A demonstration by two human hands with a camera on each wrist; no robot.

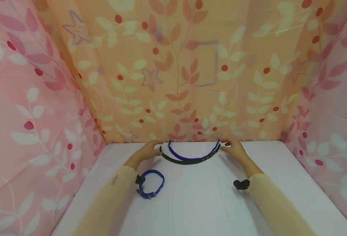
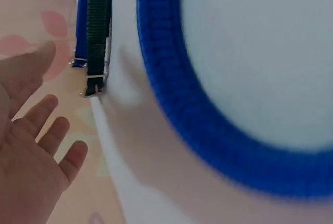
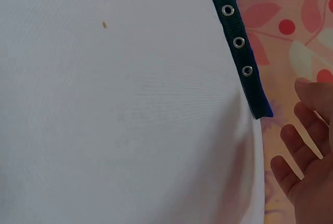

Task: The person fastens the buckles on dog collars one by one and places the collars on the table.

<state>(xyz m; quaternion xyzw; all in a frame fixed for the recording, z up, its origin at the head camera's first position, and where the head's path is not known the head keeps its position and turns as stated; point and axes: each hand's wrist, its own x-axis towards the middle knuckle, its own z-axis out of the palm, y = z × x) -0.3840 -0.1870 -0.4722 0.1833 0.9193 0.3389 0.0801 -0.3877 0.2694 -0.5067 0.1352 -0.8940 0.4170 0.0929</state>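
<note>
While a dark green webbing collar and a blue webbing collar are lying unbuckled along the far edge of the white tabletop, their middles bowing toward the near edge, the person's hands are hovering at the two ends. The left hand is spreading its fingers beside the metal buckles, and the right hand is keeping its fingers loosely apart beside the tip with the eyelets; both are gripping nothing, the wrist views showing a gap on each side. The green collar is lying on the near side of the blue one.

For good handling, the ends seem to be calling for light fingertip contact from both sides together, since a pull on one end alone would probably be skewing the curve. The right tip is probably needing most care, as the two layers are sitting almost flush there and could be slipping apart.

Left of the tabletop's middle, a buckled blue collar is forming a ring beside the left sleeve, with a black wrist camera overlapping it in the head view; that forearm could be snagging it. Behind the far edge, a leaf-patterned curtain is hanging close, leaving the fingers little room.
</note>
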